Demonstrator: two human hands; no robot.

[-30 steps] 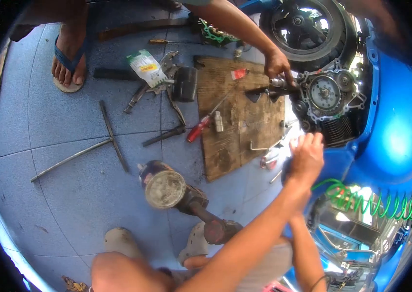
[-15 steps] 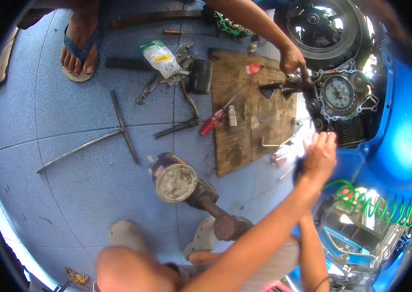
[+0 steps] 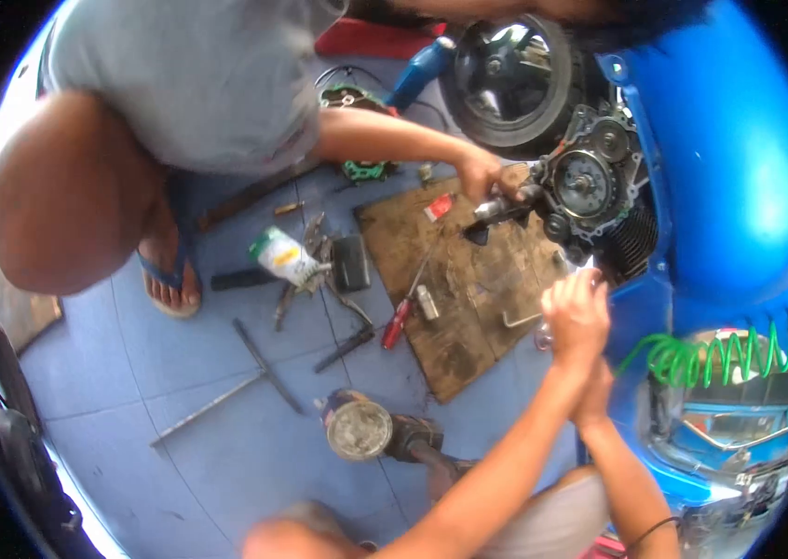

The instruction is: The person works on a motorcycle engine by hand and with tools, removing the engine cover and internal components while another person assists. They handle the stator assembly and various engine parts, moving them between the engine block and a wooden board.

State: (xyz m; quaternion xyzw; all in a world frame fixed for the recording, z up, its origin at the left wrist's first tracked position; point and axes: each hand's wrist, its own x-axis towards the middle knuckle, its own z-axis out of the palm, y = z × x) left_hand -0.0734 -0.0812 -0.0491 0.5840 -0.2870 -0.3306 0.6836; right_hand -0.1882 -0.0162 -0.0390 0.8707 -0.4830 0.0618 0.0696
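My left hand [image 3: 577, 315] is closed beside the lower edge of the open engine [image 3: 585, 184], fingers curled round something too small and blurred to name. Just below it, my right hand [image 3: 593, 396] is partly covered by the left hand and forearm, and its fingers are hidden. A co-worker's hand [image 3: 482, 177] touches a dark metal part [image 3: 506, 212] that sticks out at the engine's left side. Below that part, a wooden board [image 3: 468, 345] lies on the floor with a red-handled screwdriver [image 3: 398, 323], a small metal cylinder [image 3: 427, 302] and a bent rod [image 3: 522, 320].
A T-shaped bar [image 3: 265, 370], a black mallet head [image 3: 351, 264] and a round can [image 3: 359, 430] are on the tiled floor. The co-worker's knee [image 3: 68, 200] fills the upper left. A wheel [image 3: 504, 84], blue bodywork [image 3: 739, 168] and green coiled hose [image 3: 692, 359] stand right.
The whole view has shifted, bringing the co-worker's torso and knee into sight. My hands remain close together near the engine's underside. The co-worker's hand stays at the dark part.
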